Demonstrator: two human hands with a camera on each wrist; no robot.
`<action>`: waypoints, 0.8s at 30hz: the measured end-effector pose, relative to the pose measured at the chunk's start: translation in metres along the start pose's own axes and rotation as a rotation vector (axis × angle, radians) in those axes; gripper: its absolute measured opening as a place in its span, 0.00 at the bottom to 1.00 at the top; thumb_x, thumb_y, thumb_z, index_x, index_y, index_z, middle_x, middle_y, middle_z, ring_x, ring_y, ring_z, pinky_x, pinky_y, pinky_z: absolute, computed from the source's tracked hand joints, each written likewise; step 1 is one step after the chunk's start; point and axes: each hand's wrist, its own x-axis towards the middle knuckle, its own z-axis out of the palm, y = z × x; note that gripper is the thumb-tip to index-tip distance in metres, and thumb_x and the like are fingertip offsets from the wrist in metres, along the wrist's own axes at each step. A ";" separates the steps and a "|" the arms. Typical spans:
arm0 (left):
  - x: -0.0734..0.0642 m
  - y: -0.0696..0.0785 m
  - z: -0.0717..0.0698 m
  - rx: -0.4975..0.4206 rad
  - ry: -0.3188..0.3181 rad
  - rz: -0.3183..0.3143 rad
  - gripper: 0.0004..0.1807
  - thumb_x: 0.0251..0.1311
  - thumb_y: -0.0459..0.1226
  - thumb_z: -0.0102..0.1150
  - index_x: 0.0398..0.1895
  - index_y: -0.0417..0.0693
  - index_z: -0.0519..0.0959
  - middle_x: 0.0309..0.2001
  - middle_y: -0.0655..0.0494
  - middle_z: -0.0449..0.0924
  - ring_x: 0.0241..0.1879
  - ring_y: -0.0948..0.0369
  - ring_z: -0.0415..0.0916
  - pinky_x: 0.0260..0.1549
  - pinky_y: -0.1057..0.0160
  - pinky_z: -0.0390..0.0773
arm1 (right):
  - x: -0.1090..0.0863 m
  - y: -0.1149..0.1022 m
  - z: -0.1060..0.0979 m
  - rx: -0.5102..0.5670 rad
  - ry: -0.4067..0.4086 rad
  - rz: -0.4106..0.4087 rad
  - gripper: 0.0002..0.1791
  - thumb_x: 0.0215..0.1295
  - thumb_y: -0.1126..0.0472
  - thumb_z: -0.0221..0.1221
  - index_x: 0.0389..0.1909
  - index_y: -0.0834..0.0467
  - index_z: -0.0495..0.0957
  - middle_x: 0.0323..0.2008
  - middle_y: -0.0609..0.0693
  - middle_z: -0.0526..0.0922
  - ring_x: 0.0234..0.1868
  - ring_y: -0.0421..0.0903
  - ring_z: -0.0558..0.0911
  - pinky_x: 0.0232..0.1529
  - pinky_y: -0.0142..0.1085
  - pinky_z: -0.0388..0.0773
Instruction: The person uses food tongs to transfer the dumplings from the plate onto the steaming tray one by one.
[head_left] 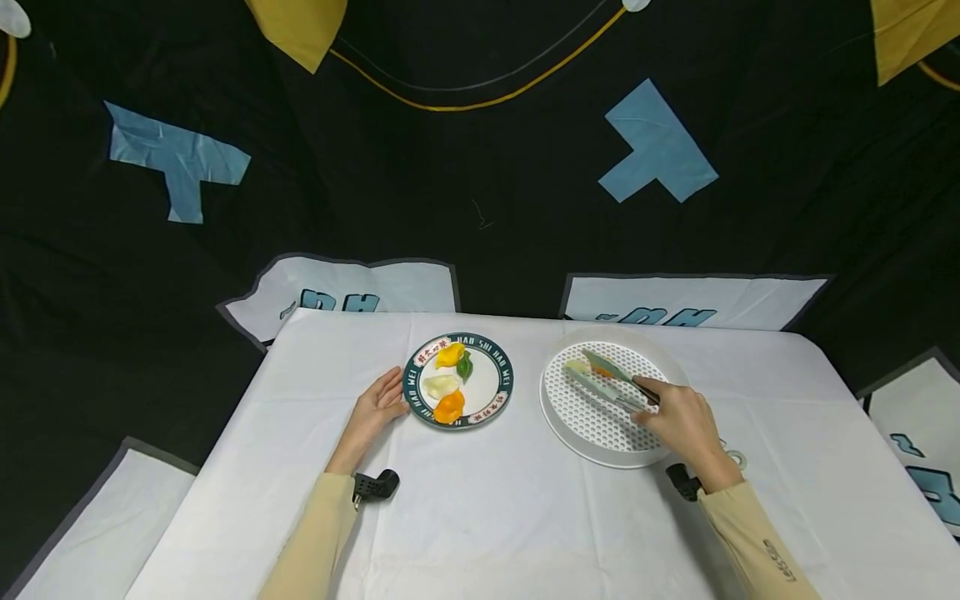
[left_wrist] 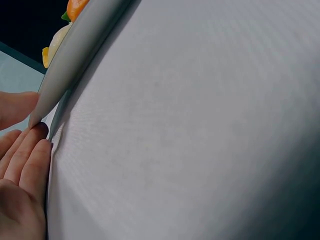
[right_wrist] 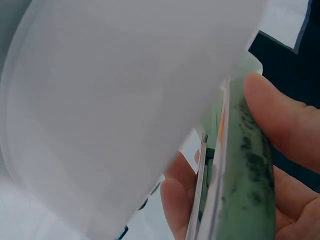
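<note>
Gripping dark-mottled green tongs (right_wrist: 247, 175), right hand (head_left: 678, 417) over perforated white tray (head_left: 570, 429) at one o'clock, left hand (head_left: 377, 410) straight-fingered, touching green-rimmed plate (head_left: 483, 379) at eleven o'clock

The plate (head_left: 483, 381) read "HAO SHI HAO WEI" in white capitals round its edge, with red Chinese characters too small to make out surely. Blue letters, one like an H, stood cut off on two white panels (head_left: 750, 298) behind the desk (head_left: 480, 533); the right sleeve (head_left: 750, 533) bore small illegible lettering.
</note>
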 end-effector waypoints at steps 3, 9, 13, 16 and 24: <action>0.000 0.001 -0.001 -0.004 -0.003 0.007 0.39 0.61 0.24 0.51 0.74 0.37 0.48 0.73 0.43 0.50 0.70 0.51 0.53 0.64 0.67 0.62 | -0.001 -0.002 -0.003 0.010 0.008 -0.003 0.31 0.45 0.67 0.69 0.55 0.66 0.77 0.05 0.38 0.52 0.11 0.39 0.51 0.12 0.30 0.51; -0.001 0.002 0.000 -0.020 -0.004 0.007 0.39 0.61 0.23 0.51 0.74 0.38 0.48 0.73 0.43 0.50 0.70 0.52 0.53 0.64 0.68 0.61 | -0.001 -0.012 -0.006 0.036 0.015 -0.027 0.32 0.44 0.65 0.71 0.55 0.65 0.78 0.04 0.38 0.52 0.11 0.38 0.51 0.12 0.32 0.53; -0.001 0.002 0.000 -0.031 -0.005 -0.001 0.39 0.61 0.24 0.51 0.74 0.38 0.49 0.73 0.44 0.50 0.70 0.53 0.54 0.64 0.68 0.61 | -0.001 -0.025 -0.004 0.052 0.017 -0.081 0.33 0.42 0.64 0.72 0.54 0.65 0.78 0.04 0.39 0.55 0.11 0.38 0.51 0.13 0.32 0.55; -0.002 0.001 0.000 -0.029 -0.003 -0.003 0.39 0.61 0.24 0.51 0.74 0.38 0.48 0.73 0.44 0.50 0.70 0.53 0.54 0.64 0.68 0.62 | 0.000 -0.036 0.000 0.065 0.005 -0.126 0.33 0.41 0.64 0.73 0.54 0.66 0.78 0.07 0.45 0.67 0.12 0.39 0.54 0.14 0.33 0.57; -0.001 0.001 0.000 -0.011 0.006 -0.001 0.39 0.61 0.24 0.51 0.74 0.38 0.49 0.73 0.45 0.51 0.70 0.54 0.54 0.62 0.71 0.63 | -0.001 -0.070 0.017 0.091 -0.008 -0.228 0.34 0.39 0.61 0.75 0.53 0.63 0.80 0.46 0.57 0.84 0.38 0.53 0.83 0.38 0.49 0.81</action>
